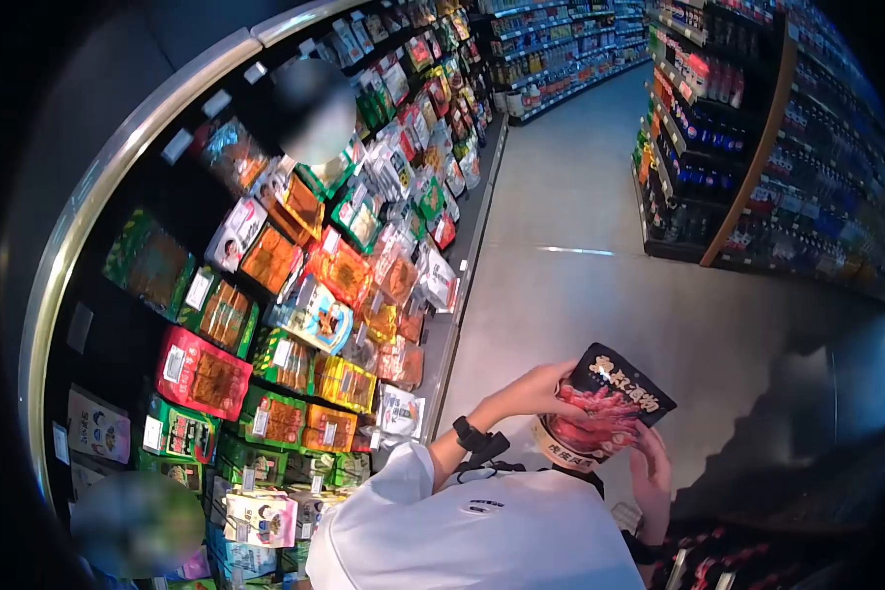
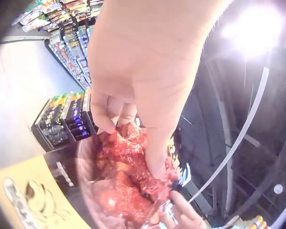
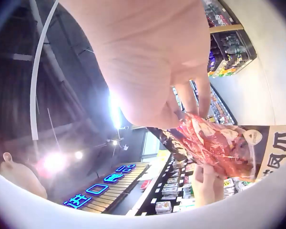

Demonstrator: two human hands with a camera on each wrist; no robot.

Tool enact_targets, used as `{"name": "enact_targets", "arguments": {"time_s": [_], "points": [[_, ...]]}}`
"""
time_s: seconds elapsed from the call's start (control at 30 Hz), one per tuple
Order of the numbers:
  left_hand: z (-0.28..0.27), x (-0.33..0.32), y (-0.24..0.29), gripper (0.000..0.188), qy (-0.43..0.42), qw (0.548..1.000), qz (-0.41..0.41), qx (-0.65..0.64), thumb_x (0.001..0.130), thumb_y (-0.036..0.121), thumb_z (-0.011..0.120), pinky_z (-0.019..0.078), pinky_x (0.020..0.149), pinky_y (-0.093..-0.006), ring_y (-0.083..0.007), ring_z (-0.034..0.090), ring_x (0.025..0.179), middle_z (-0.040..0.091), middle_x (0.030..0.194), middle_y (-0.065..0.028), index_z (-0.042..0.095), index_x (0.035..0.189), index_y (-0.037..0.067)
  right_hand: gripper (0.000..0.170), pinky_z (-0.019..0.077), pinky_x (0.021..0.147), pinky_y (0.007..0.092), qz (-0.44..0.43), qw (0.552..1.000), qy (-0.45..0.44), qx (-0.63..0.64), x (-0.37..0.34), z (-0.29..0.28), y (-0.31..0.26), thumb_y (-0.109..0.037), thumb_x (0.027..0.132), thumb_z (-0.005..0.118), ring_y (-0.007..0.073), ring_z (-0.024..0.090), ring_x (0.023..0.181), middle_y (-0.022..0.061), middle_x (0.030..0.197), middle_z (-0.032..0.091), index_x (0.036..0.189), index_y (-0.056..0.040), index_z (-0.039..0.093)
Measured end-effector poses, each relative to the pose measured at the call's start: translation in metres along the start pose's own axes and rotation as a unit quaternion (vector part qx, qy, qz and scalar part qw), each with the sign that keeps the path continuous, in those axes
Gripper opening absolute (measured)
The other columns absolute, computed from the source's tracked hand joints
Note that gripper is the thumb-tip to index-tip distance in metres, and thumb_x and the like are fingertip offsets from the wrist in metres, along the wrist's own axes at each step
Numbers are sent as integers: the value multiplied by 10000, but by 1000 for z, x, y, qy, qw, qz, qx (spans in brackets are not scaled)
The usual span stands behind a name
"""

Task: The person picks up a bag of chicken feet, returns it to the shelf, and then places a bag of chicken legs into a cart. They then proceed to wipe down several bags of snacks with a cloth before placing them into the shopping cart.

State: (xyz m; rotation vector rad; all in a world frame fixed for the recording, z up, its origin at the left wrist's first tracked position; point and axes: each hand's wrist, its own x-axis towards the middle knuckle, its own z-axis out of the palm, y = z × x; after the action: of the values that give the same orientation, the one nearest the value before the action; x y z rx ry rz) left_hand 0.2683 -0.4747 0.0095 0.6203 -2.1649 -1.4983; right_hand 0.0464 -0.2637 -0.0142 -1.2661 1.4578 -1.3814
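Observation:
A black pouch of chicken feet (image 1: 605,408), its front showing red meat and pale lettering, is held up and tilted before the person's chest. The left hand (image 1: 536,393) grips its left side, thumb on the printed face. In the left wrist view, the thumb of the left hand (image 2: 133,81) presses the red area while its other fingers curl at the far side. The right hand (image 1: 651,467) holds the pouch by its right edge. Seen in the right wrist view, the right hand (image 3: 152,62) pinches that edge between thumb and fingers.
To the left runs a long display rack (image 1: 138,138) hung with packaged snacks, including a red pack (image 1: 204,374). A drink shelf (image 1: 703,147) stands across the grey aisle floor (image 1: 560,285). Dark stacked goods (image 1: 718,560) sit at lower right.

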Motion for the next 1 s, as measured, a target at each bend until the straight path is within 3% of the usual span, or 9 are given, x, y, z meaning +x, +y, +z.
{"name": "enact_targets", "arguments": {"time_s": [0.13,0.23,0.33,0.43,0.53,0.6,0.77,0.87,1.0], "points": [[-14,80,13,606,-50,991,-51,117,774,258,877,541,834,-326,-179,706,892,754,1020,-131,629,1263,-2,439,468,1033,320,0,999,-12,-31,73,-46,11,15,994,554,183,621,1155,131,1435,509,1432,6,523],[-27,127,22,454,-27,992,-25,123,792,284,865,510,692,-319,-165,635,712,741,887,-144,716,1131,22,472,489,987,313,-4,1000,-22,-14,128,-73,36,17,985,569,167,627,1103,120,1396,534,1451,-15,499],[-43,168,5,374,1,993,-9,120,808,269,855,484,631,-319,-170,603,649,720,826,-144,740,1072,31,473,496,961,306,-15,982,130,133,182,-66,44,21,978,582,150,626,1067,107,1320,583,1441,-11,493],[-71,208,-16,332,29,992,7,121,821,248,844,474,611,-315,-194,591,626,712,805,-137,744,1050,29,321,509,929,337,17,984,83,159,250,-63,33,-33,978,614,163,630,1003,95,1173,648,1296,3,586],[-111,250,-46,322,42,994,4,97,825,234,842,474,607,-312,-205,589,623,712,801,-130,743,1050,26,197,518,851,335,38,999,-26,12,320,-67,85,-77,970,661,145,640,903,70,969,696,1143,17,657],[-149,280,-64,318,50,994,2,98,831,230,838,475,607,-310,-194,584,622,710,793,-127,743,1057,27,148,508,798,325,42,998,-31,-25,369,-57,103,-103,969,675,132,640,861,60,886,696,1037,28,675],[-243,356,-99,300,80,995,12,60,909,261,770,459,596,-301,-124,533,616,667,706,-86,734,1072,13,192,487,703,310,44,995,-54,-66,503,-33,91,-127,991,650,106,614,784,78,800,679,922,51,671],[-295,397,-130,335,140,987,-67,-41,969,317,702,449,587,-293,-92,508,619,624,667,-36,720,1042,-9,215,471,662,302,54,995,-74,-32,579,-26,83,-135,1006,629,86,569,749,71,762,646,913,58,646],[-357,447,-159,444,143,978,-152,14,1001,385,646,366,531,-300,-64,419,618,492,631,6,645,885,-44,272,458,663,290,59,992,-96,-53,666,-14,85,-166,1038,582,68,522,743,35,756,619,898,66,612]]}}
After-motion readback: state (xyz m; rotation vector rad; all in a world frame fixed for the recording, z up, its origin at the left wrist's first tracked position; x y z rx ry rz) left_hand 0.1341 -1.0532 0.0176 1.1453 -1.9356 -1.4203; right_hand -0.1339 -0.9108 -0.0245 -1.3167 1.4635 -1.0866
